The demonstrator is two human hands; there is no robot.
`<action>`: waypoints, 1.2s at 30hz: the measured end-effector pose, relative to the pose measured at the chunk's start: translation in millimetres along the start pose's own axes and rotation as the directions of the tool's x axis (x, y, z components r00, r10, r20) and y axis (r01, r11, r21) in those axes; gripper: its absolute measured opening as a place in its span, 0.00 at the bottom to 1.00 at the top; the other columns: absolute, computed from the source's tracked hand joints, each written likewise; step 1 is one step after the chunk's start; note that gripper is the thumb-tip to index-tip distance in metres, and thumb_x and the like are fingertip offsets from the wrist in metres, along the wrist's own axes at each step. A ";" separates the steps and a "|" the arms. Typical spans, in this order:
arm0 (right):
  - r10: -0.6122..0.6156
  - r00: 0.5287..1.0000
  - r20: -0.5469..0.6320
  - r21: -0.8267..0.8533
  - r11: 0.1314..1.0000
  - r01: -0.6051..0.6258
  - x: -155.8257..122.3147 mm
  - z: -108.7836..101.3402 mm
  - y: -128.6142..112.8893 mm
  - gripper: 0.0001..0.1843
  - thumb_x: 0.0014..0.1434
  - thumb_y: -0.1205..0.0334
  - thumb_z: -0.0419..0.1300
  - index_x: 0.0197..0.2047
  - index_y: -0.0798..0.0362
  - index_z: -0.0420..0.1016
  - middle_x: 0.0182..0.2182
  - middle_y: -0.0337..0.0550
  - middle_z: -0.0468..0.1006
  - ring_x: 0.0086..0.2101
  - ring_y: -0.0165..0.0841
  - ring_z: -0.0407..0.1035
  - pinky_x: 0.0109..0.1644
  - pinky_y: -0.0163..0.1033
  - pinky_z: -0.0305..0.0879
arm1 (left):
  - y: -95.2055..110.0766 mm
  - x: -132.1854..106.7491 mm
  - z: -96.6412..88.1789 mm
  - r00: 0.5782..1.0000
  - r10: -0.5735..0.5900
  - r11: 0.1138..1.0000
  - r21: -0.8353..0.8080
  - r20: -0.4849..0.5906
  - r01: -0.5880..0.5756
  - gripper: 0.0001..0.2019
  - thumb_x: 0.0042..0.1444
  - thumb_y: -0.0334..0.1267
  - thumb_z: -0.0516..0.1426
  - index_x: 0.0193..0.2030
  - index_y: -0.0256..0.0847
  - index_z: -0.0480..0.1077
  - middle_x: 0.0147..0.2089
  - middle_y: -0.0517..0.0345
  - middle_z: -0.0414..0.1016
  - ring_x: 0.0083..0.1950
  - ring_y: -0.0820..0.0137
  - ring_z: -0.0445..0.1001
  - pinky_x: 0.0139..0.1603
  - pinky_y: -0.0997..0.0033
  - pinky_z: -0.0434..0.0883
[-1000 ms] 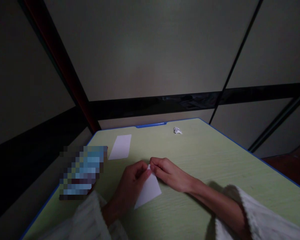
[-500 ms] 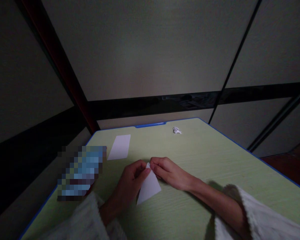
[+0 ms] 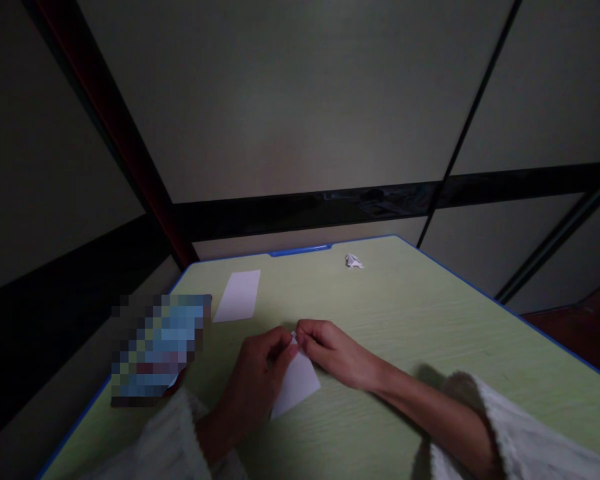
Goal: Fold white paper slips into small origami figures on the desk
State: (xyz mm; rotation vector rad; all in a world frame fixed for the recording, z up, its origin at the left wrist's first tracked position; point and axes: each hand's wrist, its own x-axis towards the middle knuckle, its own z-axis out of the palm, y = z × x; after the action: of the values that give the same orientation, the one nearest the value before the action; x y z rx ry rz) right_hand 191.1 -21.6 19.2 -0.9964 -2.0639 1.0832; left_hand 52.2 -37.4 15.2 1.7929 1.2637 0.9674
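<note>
A folded piece of white paper (image 3: 296, 387) is held between my two hands, just above or on the table top; its wide end points toward me. My left hand (image 3: 263, 367) pinches the narrow far end between thumb and fingers. At the same tip, my right hand (image 3: 335, 352) grips the paper's other side, its fingers curled in. A small bit of folded paper shows between the fingertips; the exact fold there is hidden by the fingers.
On the pale green table (image 3: 405, 313) with a blue rim, a flat white sheet (image 3: 239, 295) lies at the back left. A small folded paper figure (image 3: 353, 261) sits near the far edge. A pixelated blue item (image 3: 165, 350) lies at the left. Cabinet panels (image 3: 300, 100) stand behind.
Both hands have shifted slightly toward me with the paper. The narrow tip between the fingertips now looks bent or folded, where before it stuck up as a plain point.
</note>
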 end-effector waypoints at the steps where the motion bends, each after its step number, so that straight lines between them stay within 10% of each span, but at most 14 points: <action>1: 0.000 1.000 -0.002 0.011 1.000 0.000 -0.2 0.1 0.1 0.10 0.53 0.68 0.43 0.21 0.55 0.53 0.18 0.33 0.54 0.21 0.22 0.50 0.23 0.28 0.47 | 0.3 0.1 0.0 1.000 0.003 1.000 0.006 -0.008 -0.003 0.09 0.47 0.35 0.49 0.18 0.37 0.60 0.18 0.66 0.57 0.22 0.76 0.56 0.22 0.78 0.54; 11: -0.053 0.998 0.028 -0.058 0.997 0.055 -1.4 -5.5 1.2 0.10 0.56 0.66 0.41 0.24 0.55 0.54 0.19 0.34 0.56 0.22 0.23 0.51 0.24 0.28 0.49 | -9.2 4.6 1.9 0.988 -0.101 0.967 -0.223 0.113 0.124 0.09 0.44 0.37 0.52 0.19 0.37 0.59 0.17 0.67 0.55 0.20 0.78 0.54 0.19 0.79 0.52; 36: -0.034 0.998 0.050 0.041 0.999 0.032 -1.5 -3.1 -0.1 0.10 0.52 0.69 0.44 0.20 0.55 0.53 0.18 0.33 0.53 0.21 0.22 0.49 0.23 0.28 0.47 | -6.7 3.7 0.2 0.994 -0.077 0.987 -0.132 0.073 0.086 0.09 0.45 0.37 0.50 0.17 0.37 0.58 0.17 0.67 0.53 0.20 0.78 0.53 0.19 0.79 0.51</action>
State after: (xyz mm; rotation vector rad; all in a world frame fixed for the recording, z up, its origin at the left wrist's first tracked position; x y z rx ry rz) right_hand 194.3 -21.6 20.5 -0.9211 -2.0826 1.1394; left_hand 50.5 -32.2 9.9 1.6435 1.1913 0.9163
